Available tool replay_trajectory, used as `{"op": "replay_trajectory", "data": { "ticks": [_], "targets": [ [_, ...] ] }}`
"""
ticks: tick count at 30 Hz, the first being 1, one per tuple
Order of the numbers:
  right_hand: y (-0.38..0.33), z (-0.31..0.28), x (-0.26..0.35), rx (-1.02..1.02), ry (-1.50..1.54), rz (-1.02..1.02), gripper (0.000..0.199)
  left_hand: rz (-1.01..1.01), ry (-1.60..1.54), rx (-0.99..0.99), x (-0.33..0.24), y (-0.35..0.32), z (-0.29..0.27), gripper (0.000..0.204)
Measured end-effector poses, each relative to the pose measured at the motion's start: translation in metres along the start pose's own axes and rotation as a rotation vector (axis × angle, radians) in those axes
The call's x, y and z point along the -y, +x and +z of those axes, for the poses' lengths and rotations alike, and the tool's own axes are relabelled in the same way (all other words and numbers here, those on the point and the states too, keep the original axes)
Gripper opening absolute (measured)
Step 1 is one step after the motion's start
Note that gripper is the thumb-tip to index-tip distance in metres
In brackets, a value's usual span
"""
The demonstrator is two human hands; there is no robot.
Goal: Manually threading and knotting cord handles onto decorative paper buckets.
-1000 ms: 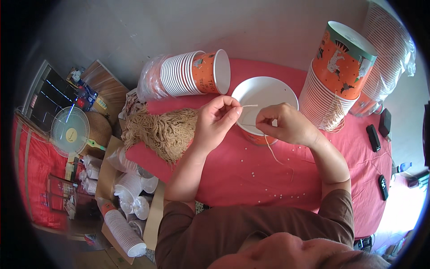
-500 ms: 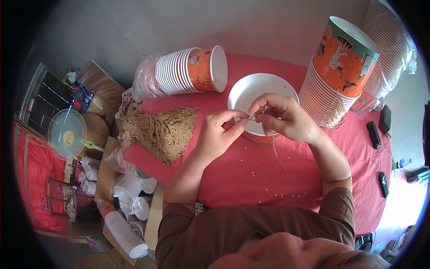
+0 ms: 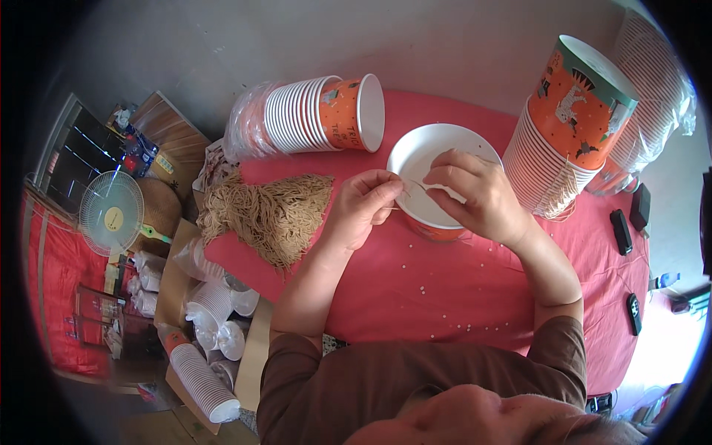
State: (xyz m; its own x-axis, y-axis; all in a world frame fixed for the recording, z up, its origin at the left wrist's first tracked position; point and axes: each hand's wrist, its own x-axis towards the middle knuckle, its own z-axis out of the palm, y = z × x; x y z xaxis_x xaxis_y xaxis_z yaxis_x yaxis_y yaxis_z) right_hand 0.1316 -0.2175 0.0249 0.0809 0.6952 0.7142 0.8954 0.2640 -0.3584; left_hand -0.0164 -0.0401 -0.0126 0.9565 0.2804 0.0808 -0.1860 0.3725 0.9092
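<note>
My left hand (image 3: 363,204) is closed in a pinch on a thin pale string (image 3: 415,183), beside the left rim of a white-lined paper bucket (image 3: 411,137). A short end of the string sticks out below the pinching fingers. Over the bucket, my right hand (image 3: 478,194) has its thumb and forefinger curved and apart, close to the string's other end; whether they touch it is hard to see. The bucket stands upright and its outside is orange. To the left lies a large bundle of tan strings (image 3: 271,215).
Nested orange buckets (image 3: 341,115) lie sideways at the back left. A tall stack of buckets (image 3: 578,104) stands at right, pale string loops (image 3: 560,196) hanging on it. Small white beads (image 3: 423,290) dot the red cloth (image 3: 386,297). Black remotes (image 3: 621,231) lie at right; a carton (image 3: 256,356) of cups stands lower left.
My right hand has moved slightly right, and its thumb and forefinger have parted. The left hand still pinches the string. The string's tail no longer hangs in front of the bucket. The view has shifted slightly.
</note>
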Motion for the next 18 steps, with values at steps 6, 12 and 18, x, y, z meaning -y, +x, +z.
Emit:
{"op": "replay_trajectory", "data": {
  "ticks": [6,12,18],
  "targets": [
    [0.004,0.007,0.013,-0.018,-0.304,-0.307,0.029,0.023,0.107,-0.072,0.000,-0.001,0.007,0.013],
    [0.002,0.011,0.010,-0.038,-0.435,-0.362,0.026,0.040,0.107,-0.022,-0.001,-0.004,0.010,0.014],
    [0.002,0.012,0.005,-0.036,-0.446,-0.353,0.026,0.050,0.116,0.010,0.001,-0.003,0.006,0.015]
  ]
}}
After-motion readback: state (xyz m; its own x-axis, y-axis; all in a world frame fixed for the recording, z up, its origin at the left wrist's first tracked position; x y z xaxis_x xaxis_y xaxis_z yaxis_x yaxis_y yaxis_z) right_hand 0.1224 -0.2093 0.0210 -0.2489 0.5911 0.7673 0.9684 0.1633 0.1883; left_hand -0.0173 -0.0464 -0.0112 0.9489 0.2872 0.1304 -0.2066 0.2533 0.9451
